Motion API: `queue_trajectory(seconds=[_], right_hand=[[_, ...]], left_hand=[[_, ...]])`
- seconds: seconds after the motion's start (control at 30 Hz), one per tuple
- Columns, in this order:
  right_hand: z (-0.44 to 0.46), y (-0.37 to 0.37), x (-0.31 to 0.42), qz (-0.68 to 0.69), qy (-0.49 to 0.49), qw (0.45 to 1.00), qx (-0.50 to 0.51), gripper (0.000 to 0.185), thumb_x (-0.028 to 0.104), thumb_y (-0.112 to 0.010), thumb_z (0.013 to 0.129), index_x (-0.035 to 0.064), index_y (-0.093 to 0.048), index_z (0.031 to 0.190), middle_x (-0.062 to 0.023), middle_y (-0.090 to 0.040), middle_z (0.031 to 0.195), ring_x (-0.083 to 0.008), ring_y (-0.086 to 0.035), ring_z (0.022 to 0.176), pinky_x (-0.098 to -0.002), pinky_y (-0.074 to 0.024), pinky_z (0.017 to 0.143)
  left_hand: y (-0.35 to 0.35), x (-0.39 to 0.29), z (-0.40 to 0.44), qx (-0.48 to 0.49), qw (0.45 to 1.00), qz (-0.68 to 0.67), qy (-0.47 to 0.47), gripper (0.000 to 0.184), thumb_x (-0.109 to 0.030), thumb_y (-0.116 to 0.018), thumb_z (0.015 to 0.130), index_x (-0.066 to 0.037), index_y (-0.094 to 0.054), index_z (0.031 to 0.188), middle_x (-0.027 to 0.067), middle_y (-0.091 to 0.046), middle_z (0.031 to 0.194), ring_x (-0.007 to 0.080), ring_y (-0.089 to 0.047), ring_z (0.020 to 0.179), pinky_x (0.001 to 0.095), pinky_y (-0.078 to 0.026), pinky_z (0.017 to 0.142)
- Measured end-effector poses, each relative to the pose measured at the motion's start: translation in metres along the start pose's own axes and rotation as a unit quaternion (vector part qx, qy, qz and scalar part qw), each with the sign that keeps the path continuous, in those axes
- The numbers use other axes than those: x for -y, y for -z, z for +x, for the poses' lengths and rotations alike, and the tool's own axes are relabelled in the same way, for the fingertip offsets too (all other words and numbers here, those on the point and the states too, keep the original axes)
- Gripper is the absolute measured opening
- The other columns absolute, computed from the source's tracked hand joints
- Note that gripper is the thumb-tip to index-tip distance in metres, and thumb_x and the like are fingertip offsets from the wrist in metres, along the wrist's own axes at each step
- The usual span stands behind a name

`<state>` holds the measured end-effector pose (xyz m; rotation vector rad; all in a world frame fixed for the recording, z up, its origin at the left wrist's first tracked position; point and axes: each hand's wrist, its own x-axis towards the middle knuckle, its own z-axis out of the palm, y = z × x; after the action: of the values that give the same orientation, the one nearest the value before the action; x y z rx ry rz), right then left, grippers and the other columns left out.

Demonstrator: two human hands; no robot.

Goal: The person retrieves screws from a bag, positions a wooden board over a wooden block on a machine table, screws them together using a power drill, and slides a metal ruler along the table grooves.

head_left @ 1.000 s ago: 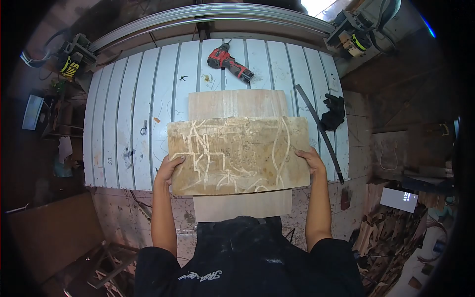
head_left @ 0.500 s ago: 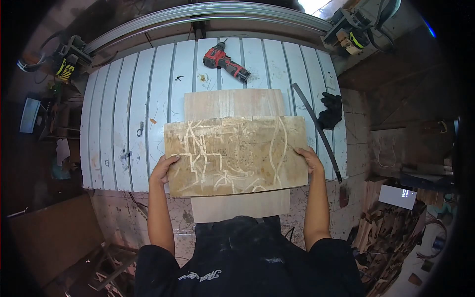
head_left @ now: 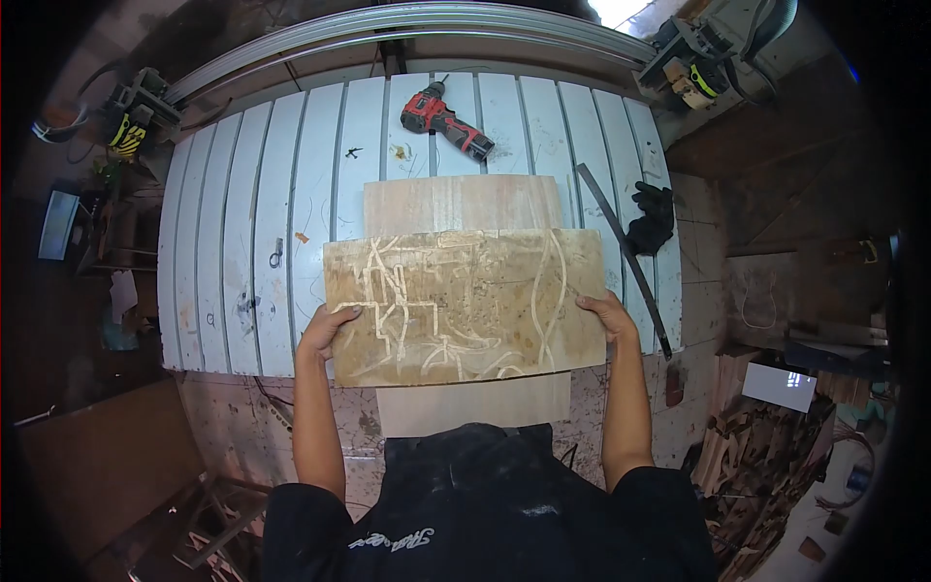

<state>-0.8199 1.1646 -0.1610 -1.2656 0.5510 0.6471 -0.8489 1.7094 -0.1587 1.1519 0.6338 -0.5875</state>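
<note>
A worn wooden board [head_left: 485,310] with pale grooves cut across its face spans the space between my hands. My left hand [head_left: 326,328] grips its left edge, thumb on top. At the opposite edge my right hand [head_left: 611,316] holds it the same way, fingers hidden beneath. Under it a paler, plain wooden board [head_left: 462,202] shows at the far side and again near my body, where it juts past the table's front edge. Whether the two boards touch cannot be told.
On the slatted white table [head_left: 223,242] lie a red and black cordless drill [head_left: 446,118], a dark metal strip [head_left: 626,262] and a black glove [head_left: 652,218]. A metal gantry rail [head_left: 417,21] crosses behind. Wood offcuts [head_left: 747,485] are piled at the lower right.
The view has shifted very slightly. Both hands keep their grip on the grooved board, and its place over the pale board looks the same.
</note>
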Motion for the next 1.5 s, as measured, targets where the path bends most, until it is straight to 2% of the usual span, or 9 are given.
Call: queue_trajectory(seconds=[0.53, 1.13, 1.2, 1.3, 1.4, 1.5], right_hand=[[-0.002, -0.001, 0.001, 0.005, -0.001, 1.000, -0.002, 0.065, 0.010, -0.082, 0.077, -0.0038, -0.052, 0.134, -0.0148, -0.066, 0.121, -0.0259, -0.067, 0.106, -0.0387, -0.0553, 0.092], [0.010, 0.006, -0.003, 0.010, -0.012, 1.000, 0.008, 0.064, 0.010, -0.081, 0.078, -0.0023, -0.053, 0.134, -0.0123, -0.067, 0.120, -0.0235, -0.067, 0.105, -0.0360, -0.0539, 0.093], [0.010, 0.008, -0.004, -0.004, -0.003, 1.000, 0.006, 0.071, 0.017, -0.085, 0.074, -0.0016, -0.053, 0.134, -0.0122, -0.067, 0.120, -0.0251, -0.068, 0.104, -0.0378, -0.0552, 0.092], [0.009, 0.007, -0.005, -0.003, 0.000, 1.000, 0.008, 0.070, 0.017, -0.084, 0.074, -0.0013, -0.053, 0.134, -0.0122, -0.067, 0.119, -0.0246, -0.068, 0.104, -0.0379, -0.0552, 0.092], [0.005, 0.003, -0.001, 0.008, 0.004, 1.000, -0.001, 0.065, 0.011, -0.081, 0.078, -0.0027, -0.053, 0.135, -0.0126, -0.068, 0.119, -0.0237, -0.068, 0.104, -0.0369, -0.0545, 0.092], [0.000, -0.002, 0.006, 0.001, 0.000, 1.000, 0.000, 0.065, 0.012, -0.081, 0.078, -0.0031, -0.053, 0.135, -0.0131, -0.067, 0.119, -0.0243, -0.068, 0.104, -0.0373, -0.0549, 0.092]], left_hand=[[0.004, 0.002, 0.002, 0.007, 1.000, 0.012, -0.001, 0.052, -0.013, -0.076, 0.084, 0.006, -0.055, 0.127, 0.0162, -0.068, 0.112, 0.0245, -0.071, 0.096, 0.0362, -0.061, 0.080], [0.005, 0.006, 0.005, -0.003, 1.000, 0.003, -0.007, 0.050, -0.012, -0.076, 0.084, 0.007, -0.055, 0.126, 0.0165, -0.068, 0.112, 0.0242, -0.071, 0.096, 0.0357, -0.061, 0.081], [0.005, 0.006, 0.004, -0.003, 1.000, 0.001, -0.007, 0.050, -0.011, -0.075, 0.084, 0.007, -0.055, 0.127, 0.0165, -0.068, 0.112, 0.0242, -0.071, 0.095, 0.0357, -0.061, 0.081], [0.004, 0.004, 0.002, 0.001, 1.000, -0.002, -0.007, 0.050, -0.011, -0.075, 0.085, 0.006, -0.054, 0.127, 0.0164, -0.068, 0.112, 0.0243, -0.071, 0.095, 0.0359, -0.061, 0.080], [0.003, 0.002, 0.001, 0.009, 1.000, -0.001, -0.008, 0.049, -0.011, -0.074, 0.085, 0.006, -0.054, 0.127, 0.0164, -0.068, 0.112, 0.0244, -0.071, 0.095, 0.0364, -0.062, 0.080], [0.003, 0.002, 0.003, 0.017, 1.000, -0.004, -0.011, 0.048, -0.010, -0.073, 0.086, 0.006, -0.054, 0.127, 0.0164, -0.068, 0.111, 0.0244, -0.071, 0.095, 0.0367, -0.062, 0.080]])
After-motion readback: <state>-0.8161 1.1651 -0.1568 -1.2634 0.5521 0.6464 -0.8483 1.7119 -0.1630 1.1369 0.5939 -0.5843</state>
